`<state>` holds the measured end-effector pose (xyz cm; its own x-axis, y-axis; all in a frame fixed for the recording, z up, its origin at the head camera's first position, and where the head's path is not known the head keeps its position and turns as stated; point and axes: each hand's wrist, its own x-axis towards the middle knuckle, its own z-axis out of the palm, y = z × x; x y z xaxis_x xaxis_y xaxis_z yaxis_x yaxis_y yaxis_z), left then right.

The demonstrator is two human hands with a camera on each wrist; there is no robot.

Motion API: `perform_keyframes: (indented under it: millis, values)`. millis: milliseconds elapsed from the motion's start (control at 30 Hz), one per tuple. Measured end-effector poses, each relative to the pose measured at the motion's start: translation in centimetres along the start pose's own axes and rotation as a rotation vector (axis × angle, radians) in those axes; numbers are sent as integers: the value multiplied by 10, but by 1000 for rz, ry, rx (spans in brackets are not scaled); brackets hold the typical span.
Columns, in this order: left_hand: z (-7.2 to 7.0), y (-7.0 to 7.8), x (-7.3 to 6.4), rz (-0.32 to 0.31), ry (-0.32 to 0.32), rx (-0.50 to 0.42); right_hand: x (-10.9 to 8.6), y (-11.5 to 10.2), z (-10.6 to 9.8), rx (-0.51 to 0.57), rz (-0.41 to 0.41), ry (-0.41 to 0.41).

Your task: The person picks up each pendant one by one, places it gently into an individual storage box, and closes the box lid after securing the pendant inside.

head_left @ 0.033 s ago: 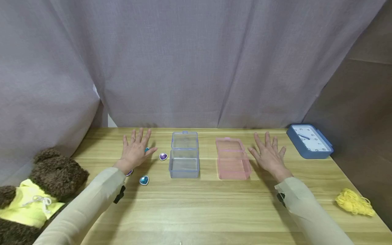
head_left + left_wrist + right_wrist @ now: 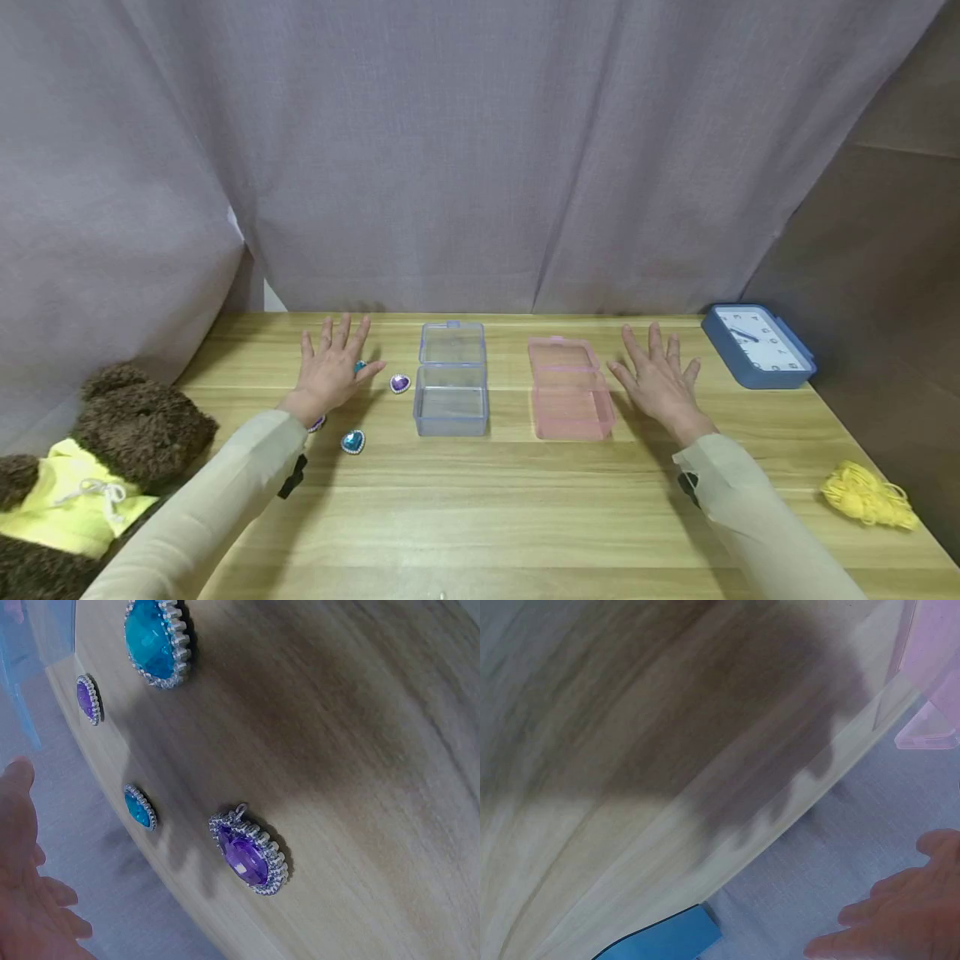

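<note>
My left hand (image 2: 330, 374) is held over the table with its fingers spread and nothing in it. Around and beneath it lie heart-shaped gem pendants with beaded silver rims: a purple pendant (image 2: 400, 383) off the thumb, a teal pendant (image 2: 353, 442) nearer me, and two more partly hidden by the hand. The left wrist view shows those as a purple pendant (image 2: 246, 855) and a teal pendant (image 2: 139, 808). My right hand (image 2: 662, 387), fingers spread and holding nothing, hovers just right of a pink plastic box (image 2: 573, 417). Left of that stands a clear bluish box (image 2: 451, 414); both lids are raised.
A brown teddy bear (image 2: 142, 425) in a yellow top sits at the left, beside my left sleeve. On the right are a blue clock (image 2: 761, 342) at the back and a bundle of yellow yarn (image 2: 868, 496) nearer me. A grey curtain (image 2: 480, 158) hangs behind the table.
</note>
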<state>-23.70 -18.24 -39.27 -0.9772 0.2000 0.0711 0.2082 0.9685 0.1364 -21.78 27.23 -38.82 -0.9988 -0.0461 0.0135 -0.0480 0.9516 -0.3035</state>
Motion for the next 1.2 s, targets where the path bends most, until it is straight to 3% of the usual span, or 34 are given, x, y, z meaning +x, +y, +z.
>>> perform_keyframes:
  millis: [367, 433, 533, 667, 833, 1033, 1200]
  values:
    - [0, -3, -5, 2, 7, -33, -3, 3, 1, 51, -15, 9]
    - [-2, -4, -9, 8, 19, -74, -4, 4, 1, 128, -58, 36]
    - [-5, -8, -20, 16, 43, -191, -7, 8, 1, 338, -150, 44]
    - [-10, -19, -40, 33, 66, -345, -12, 15, 3, 619, -255, -73]
    - [-9, -37, -64, -3, 33, -406, -17, 19, 12, 808, -344, -263]
    - [-2, -47, -78, -85, -44, -465, -20, 22, 21, 928, -385, -352]
    - [3, -50, -82, -98, -38, -458, -20, 21, 24, 928, -414, -347]
